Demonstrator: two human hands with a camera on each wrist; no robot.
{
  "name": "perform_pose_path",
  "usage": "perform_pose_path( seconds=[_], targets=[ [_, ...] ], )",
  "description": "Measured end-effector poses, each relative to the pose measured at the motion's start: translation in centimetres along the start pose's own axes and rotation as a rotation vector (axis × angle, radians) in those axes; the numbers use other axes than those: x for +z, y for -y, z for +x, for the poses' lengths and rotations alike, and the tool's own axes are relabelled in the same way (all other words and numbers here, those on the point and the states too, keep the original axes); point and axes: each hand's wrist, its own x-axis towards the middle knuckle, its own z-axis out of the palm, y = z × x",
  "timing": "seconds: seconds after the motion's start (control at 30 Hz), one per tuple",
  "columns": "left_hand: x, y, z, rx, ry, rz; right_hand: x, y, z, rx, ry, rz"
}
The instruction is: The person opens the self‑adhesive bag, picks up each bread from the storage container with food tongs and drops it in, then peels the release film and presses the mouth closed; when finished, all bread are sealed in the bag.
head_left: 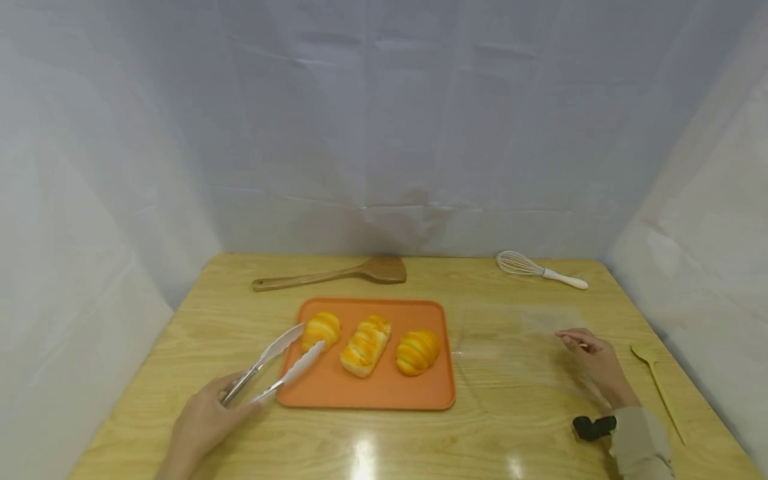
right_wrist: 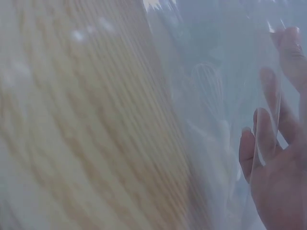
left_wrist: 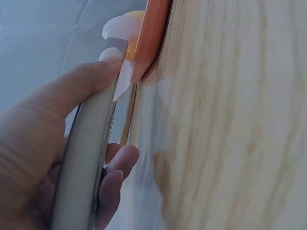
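My left hand grips metal tongs with pale scalloped ends. The tong ends are spread on either side of the left bread roll; whether they touch it is unclear. That roll lies on an orange tray beside a longer loaf-shaped bread and a second striped roll. In the left wrist view, the thumb presses along one tong arm. My right hand pinches the edge of a clear plastic bag, lifted over the table right of the tray.
Behind the tray lies a wooden spatula. A white-handled whisk is at the back right, and a long yellowish spoon lies along the right edge. Pale sheeting encloses the wooden table.
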Motion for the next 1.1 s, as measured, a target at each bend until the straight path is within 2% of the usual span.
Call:
perform_pose_path(
  seconds=[0.23,0.6,0.7,0.93,1.1],
  targets=[
    [0.1,0.1,0.1,0.01,-0.013,0.017,0.3,0.2,-0.1,0.027,0.001,0.025],
    [-0.2,0.4,0.0,0.062,-0.11,-0.008,0.1,0.3,-0.2,0.048,0.015,0.04],
    [-0.3,0.2,0.1,0.076,-0.114,-0.031,0.1,0.3,-0.2,0.052,0.018,0.037],
    [-0.5,-1.7,0.6,0.091,-0.028,-0.163,-0.1,0.4,-0.3,0.057,0.021,0.054],
    [0.1,-3.9,1.4,0.177,0.003,-0.229,0.0,0.2,-0.4,0.05,0.02,0.048]
  ],
)
